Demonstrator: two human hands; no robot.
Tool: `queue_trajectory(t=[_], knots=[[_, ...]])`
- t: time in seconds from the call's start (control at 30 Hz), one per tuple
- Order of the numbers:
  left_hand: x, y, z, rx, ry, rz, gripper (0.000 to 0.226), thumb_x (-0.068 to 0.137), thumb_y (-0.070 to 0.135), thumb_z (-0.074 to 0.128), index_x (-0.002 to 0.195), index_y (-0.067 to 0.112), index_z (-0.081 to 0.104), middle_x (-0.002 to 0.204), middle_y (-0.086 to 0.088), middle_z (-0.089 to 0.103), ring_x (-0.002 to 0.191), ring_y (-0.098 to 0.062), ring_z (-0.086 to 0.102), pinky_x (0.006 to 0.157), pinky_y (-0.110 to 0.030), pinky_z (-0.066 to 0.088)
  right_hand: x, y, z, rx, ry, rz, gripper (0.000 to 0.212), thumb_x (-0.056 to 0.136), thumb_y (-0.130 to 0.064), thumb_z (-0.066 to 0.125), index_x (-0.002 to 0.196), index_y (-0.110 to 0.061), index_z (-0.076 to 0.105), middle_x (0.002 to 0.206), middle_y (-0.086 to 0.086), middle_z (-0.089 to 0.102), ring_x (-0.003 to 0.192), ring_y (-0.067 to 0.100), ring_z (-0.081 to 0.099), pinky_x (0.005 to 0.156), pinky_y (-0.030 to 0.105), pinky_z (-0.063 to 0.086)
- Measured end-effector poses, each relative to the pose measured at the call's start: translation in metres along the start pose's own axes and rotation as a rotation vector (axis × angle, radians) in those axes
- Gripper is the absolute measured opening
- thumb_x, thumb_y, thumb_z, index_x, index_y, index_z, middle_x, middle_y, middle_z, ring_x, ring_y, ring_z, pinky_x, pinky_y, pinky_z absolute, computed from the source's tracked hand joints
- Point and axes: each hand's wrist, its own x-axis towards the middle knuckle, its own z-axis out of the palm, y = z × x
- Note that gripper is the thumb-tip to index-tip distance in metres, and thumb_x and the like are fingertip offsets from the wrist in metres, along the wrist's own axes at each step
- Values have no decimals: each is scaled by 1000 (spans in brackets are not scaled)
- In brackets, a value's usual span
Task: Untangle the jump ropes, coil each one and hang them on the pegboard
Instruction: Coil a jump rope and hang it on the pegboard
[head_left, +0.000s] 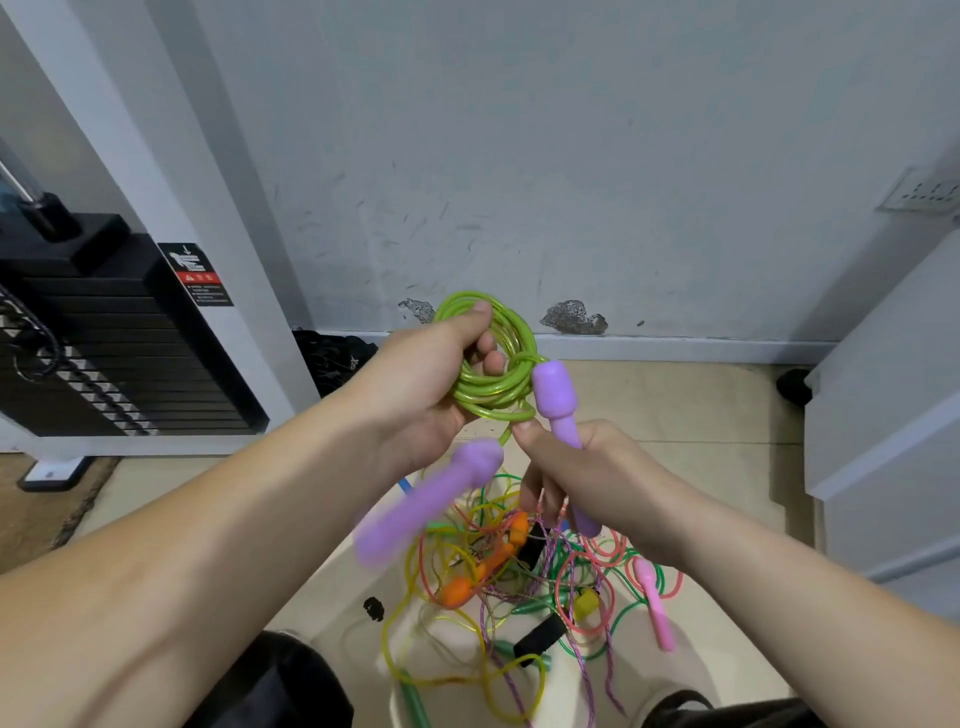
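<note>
— How far along are we getting with the ropes?

— We are finishing one coil, by our reckoning. The green rope (491, 400) is sitting in round loops in our left hand (415, 379), whose fingers are curling round the bundle with the thumb pressing on top.

— And the other hand?

— Our right hand (587, 467) is gripping one purple handle (556, 395), which is standing upright against the coil's right edge. The second purple handle (431, 509) is hanging blurred just below the left hand.

— What are we leaving undone?

— Most of it, we are judging. The tangled pile (571, 597) is lying on the floor beneath both hands, well apart from them, with orange handles (457, 590) and a pink handle (652, 608) in it. We are seeing no pegboard here, so we cannot tell whether anything is hanging.
</note>
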Motion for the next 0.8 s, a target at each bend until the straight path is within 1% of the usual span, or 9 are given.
queue_trajectory(t=[0.13, 0.2, 0.23, 0.33, 0.43, 0.5, 0.63, 0.7, 0.8], knots=[[-1, -11, 0, 55, 97, 100, 30, 104, 27, 61, 77, 16, 52, 53, 2, 46, 43, -12, 43, 49, -22, 38, 1, 6, -3, -64, -73, -31, 53, 102, -56, 46, 80, -15, 70, 82, -1, 73, 63, 19, 62, 66, 40, 50], [1, -10, 0, 61, 140, 150, 27, 103, 28, 62, 81, 18, 51, 55, 3, 43, 43, -12, 40, 45, -20, 35, 1, 8, -3, -126, -108, -26, 53, 100, -65, 44, 93, -20, 73, 94, -1, 75, 71, 25, 66, 71, 40, 55], [3, -7, 0, 51, 153, 161, 25, 102, 27, 63, 82, 19, 50, 54, 4, 41, 42, -11, 38, 46, -19, 34, -1, 9, -3, -156, -130, -17, 55, 99, -67, 43, 96, -21, 73, 97, 1, 75, 69, 21, 65, 72, 37, 56], [11, 5, -5, -19, 204, 150, 26, 101, 23, 64, 82, 20, 48, 47, 6, 34, 37, -11, 30, 46, -18, 35, -4, 8, 4, -208, -197, 7, 64, 101, -64, 42, 87, -7, 69, 88, 8, 77, 61, 11, 61, 66, 31, 51], [18, 17, -11, -95, 264, 149, 27, 101, 19, 64, 80, 17, 49, 46, 5, 32, 32, -11, 27, 40, -14, 35, -4, 5, 10, -222, -226, 31, 62, 101, -61, 43, 73, -11, 66, 75, 6, 78, 56, 14, 59, 65, 30, 49], [24, 21, -17, -92, 315, 171, 25, 101, 17, 64, 80, 15, 50, 44, 4, 33, 30, -11, 27, 40, -14, 34, -6, 2, 11, -275, -233, 44, 62, 101, -59, 43, 71, -11, 67, 77, 1, 78, 53, 12, 55, 68, 29, 52], [37, 22, -33, -47, 366, 176, 21, 99, 14, 65, 81, 15, 54, 47, 4, 35, 32, -10, 27, 41, -16, 32, -13, -2, 16, -348, -294, 92, 69, 100, -60, 41, 77, -3, 72, 68, -5, 76, 59, 18, 54, 82, 37, 56], [41, 22, -38, -39, 350, 158, 19, 99, 15, 65, 84, 16, 55, 53, 3, 36, 33, -10, 28, 41, -17, 31, -11, 2, 20, -350, -282, 101, 70, 98, -65, 42, 77, -5, 71, 69, -1, 76, 59, 18, 56, 82, 38, 57], [37, 21, -34, -6, 221, 136, 18, 101, 20, 64, 87, 18, 54, 58, 2, 42, 41, -10, 38, 41, -18, 33, 0, 14, 20, -330, -186, 89, 76, 90, -78, 42, 77, -6, 63, 72, 3, 73, 64, 18, 57, 78, 43, 56]])
